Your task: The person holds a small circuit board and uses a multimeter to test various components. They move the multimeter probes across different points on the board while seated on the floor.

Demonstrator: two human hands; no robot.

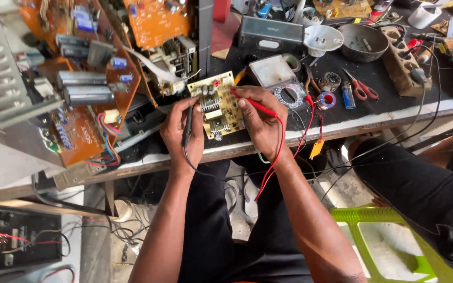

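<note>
A small yellowish circuit board [217, 106] sits tilted at the front of the black workbench, between my two hands. My left hand [183, 135] grips a black test probe [187, 127], its tip at the board's left edge. My right hand [259, 119] holds a red test probe [255, 104], whose tip touches the board's upper right part. Red and black leads [274, 160] hang down from the probes past the bench edge. A grey multimeter [279, 78] lies just behind my right hand.
A large opened chassis with orange circuit boards [87, 94] fills the left of the bench. Red-handled scissors [362, 86], a solder spool [327, 99], a metal bowl [364, 42] and a white bowl [323, 37] lie at the back right. Another person's dark-clad leg [415, 186] and a green stool [378, 236] are at the right.
</note>
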